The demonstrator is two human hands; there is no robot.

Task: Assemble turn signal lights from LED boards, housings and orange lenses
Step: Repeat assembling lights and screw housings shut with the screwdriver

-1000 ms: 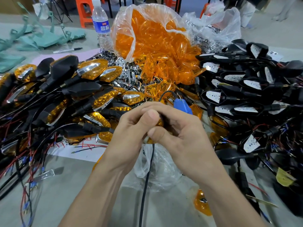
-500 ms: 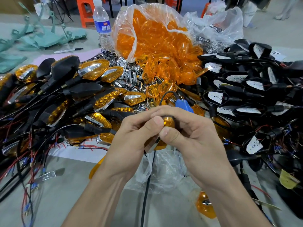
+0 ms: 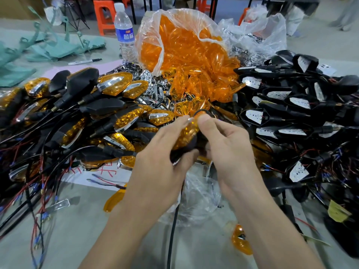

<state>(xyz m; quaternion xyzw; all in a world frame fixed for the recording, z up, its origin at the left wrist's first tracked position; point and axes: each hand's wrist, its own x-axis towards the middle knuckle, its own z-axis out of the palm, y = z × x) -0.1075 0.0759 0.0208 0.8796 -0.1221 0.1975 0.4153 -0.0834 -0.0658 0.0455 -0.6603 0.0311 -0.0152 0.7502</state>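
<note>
Both hands hold one turn signal (image 3: 189,133) above the table's middle: an orange lens on a black housing, its black cable hanging down toward me. My left hand (image 3: 165,158) grips the housing from the left and below. My right hand (image 3: 223,148) pinches the lens tip with thumb and fingers. A clear bag of loose orange lenses (image 3: 186,55) stands behind. Finished signals with orange lenses (image 3: 116,86) pile up on the left. Black housings with white LED boards (image 3: 291,113) heap on the right.
A water bottle (image 3: 125,33) stands at the back left beside a marker pen (image 3: 85,61). Chrome reflector parts (image 3: 153,90) lie between the piles. Loose orange lenses (image 3: 240,241) and an empty clear bag (image 3: 202,199) lie on the grey table near me. Wires tangle at the left.
The hands have parted slightly and tilted the signal, so its orange lens now shows between them. The blue piece behind them is hidden from view.
</note>
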